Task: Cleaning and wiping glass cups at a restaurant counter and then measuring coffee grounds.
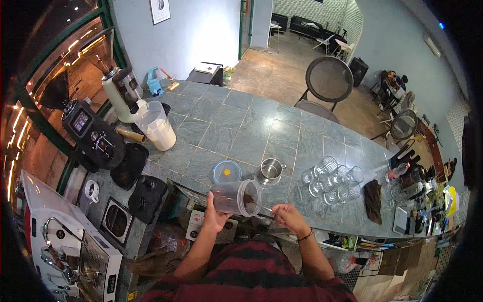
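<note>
My left hand (216, 217) holds a clear plastic jar (228, 196) tilted on its side, its mouth turned to the right. A little dark matter shows inside near the mouth. In my right hand (288, 218) is the handle of a metal spoon (263, 207), whose far end reaches into the jar. Behind the jar, a round clear lid with a blue rim (226, 172) lies on the tiled counter (241, 132). A stainless steel cup (271, 170) stands on the counter to the right of the lid.
Several glasses (332, 181) and a dark cloth (373, 202) are to the right. A large clear pitcher of pale contents (160, 132) stands at the left, near coffee grinders (94, 132). An espresso machine (75, 256) is at the lower left. People sit at the far right (396, 85).
</note>
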{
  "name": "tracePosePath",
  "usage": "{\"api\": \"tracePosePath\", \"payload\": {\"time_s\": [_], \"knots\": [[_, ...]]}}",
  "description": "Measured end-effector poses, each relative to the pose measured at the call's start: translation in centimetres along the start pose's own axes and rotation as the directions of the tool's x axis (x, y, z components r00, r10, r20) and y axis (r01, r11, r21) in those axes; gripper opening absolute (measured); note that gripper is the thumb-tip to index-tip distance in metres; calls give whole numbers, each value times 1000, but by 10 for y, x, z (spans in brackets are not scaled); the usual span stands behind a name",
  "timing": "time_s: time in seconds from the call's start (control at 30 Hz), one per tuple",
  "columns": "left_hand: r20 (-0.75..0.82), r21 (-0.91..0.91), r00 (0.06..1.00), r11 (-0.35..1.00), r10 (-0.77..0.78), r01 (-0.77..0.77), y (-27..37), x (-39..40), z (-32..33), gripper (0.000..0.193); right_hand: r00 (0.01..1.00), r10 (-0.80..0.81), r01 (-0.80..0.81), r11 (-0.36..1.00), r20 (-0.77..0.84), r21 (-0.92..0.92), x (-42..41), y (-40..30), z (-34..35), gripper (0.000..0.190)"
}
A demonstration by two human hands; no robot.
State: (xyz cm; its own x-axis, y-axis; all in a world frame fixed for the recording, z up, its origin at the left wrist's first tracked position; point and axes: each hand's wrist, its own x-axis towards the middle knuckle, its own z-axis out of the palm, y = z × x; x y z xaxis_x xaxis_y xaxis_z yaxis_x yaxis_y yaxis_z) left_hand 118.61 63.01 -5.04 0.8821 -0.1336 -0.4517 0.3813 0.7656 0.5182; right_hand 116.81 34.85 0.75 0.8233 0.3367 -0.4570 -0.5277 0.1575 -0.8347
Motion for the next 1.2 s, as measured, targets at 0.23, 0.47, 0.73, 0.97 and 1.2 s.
{"api": "tracePosePath", "payload": {"time_s": [0.23,0.47,0.73,0.97,1.2], "knots": [[-2,30,1000,999,-22,22,1,3,-3,75,999,-49,49,997,-6,67,4,1,-1,14],[-1,-19,1000,1000,-19,19,1,8,-3,79,984,-176,178,983,-38,52,-11,-25,-6,17],[-5,-39,1000,999,12,-13,-1,5,9,75,765,-573,285,709,-293,-645,0,-63,-16,17],[-12,-133,1000,991,-10,9,0,4,4,77,643,-760,208,287,-91,-935,-5,-72,5,17],[-61,-161,997,986,-48,38,-4,3,-2,76,779,-575,324,710,-250,-625,-34,-58,15,19]]}}
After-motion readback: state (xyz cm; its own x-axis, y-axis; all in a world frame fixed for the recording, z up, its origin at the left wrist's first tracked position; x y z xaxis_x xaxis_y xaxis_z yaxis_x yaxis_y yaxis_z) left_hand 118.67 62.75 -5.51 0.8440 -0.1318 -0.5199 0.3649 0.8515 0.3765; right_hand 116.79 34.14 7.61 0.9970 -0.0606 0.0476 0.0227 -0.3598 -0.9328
